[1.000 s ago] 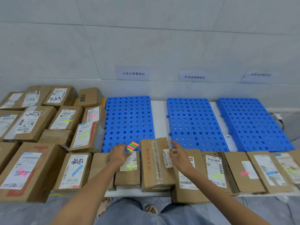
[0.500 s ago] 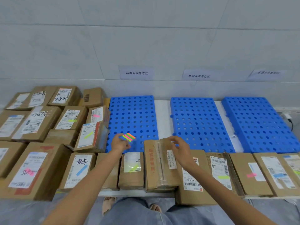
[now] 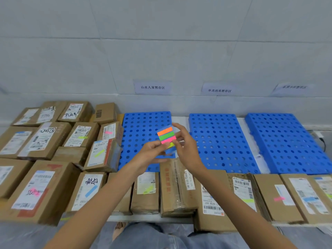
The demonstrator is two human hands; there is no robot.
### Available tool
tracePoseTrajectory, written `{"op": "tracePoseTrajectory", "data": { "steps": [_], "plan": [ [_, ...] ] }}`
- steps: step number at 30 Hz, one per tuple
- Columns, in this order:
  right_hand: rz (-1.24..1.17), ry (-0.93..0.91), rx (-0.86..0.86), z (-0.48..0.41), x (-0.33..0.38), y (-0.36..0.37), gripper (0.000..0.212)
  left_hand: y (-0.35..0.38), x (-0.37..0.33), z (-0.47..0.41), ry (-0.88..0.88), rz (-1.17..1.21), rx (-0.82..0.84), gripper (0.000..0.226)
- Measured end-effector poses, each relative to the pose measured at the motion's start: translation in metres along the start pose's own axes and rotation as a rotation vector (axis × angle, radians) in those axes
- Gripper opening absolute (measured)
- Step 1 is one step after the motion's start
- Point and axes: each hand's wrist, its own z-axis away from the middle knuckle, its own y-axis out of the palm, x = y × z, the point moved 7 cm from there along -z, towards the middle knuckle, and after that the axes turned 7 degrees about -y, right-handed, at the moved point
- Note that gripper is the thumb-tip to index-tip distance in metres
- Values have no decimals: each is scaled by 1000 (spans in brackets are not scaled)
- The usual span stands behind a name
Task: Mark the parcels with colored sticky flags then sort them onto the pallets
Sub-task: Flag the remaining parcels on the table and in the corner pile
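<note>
Parcels [image 3: 45, 186]: brown boxes, labels up, crowd the left and form a near row. Long axes run mostly away from the viewer. The outermost are cut off by the frame.
Pallets [image 3: 217, 141]: three blue, side by side behind the near row.
Signs [image 3: 152, 87]: three; the rightmost is too blurred to read.
Left hand [image 3: 150, 155]: pinches the flags [image 3: 166, 136] at their lower left corner.
Right hand [image 3: 186, 150]: fingers curl round the strips' right ends, half hiding the yellow one.
Flags: held above the left pallet [image 3: 142, 133], strips running left to right, slightly tilted.

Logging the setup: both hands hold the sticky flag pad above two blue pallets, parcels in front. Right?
No: the head view shows three blue pallets, not two. Left hand and right hand do hold the sticky flag pad, parcels in front.
</note>
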Motion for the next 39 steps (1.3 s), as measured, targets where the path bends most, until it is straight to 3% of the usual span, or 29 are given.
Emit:
{"op": "tracePoseTrajectory", "data": {
  "steps": [4,8,12,15,22,26,39],
  "plan": [
    [82,-45,0,0,3,-17,54,-2,-7,3,-14,-33,22,33],
    [162,-153,-41,2,12,-27,31,13,-8,10,-34,53,168,15],
    [528,-342,-26,7,18,-28,22,23,-7,13,-8,127,197,21],
    [802,-456,-97,12,23,-27,24,26,-5,15,15,220,123,18],
    [733,-420,-102,17,21,-24,29,32,4,18,47,348,61,14],
    [677,-432,-61,16,22,-24,30,32,4,23,83,317,64,6],
    [655,-428,-61,21,20,-25,31,31,13,26,87,305,54,12]
  ]
}}
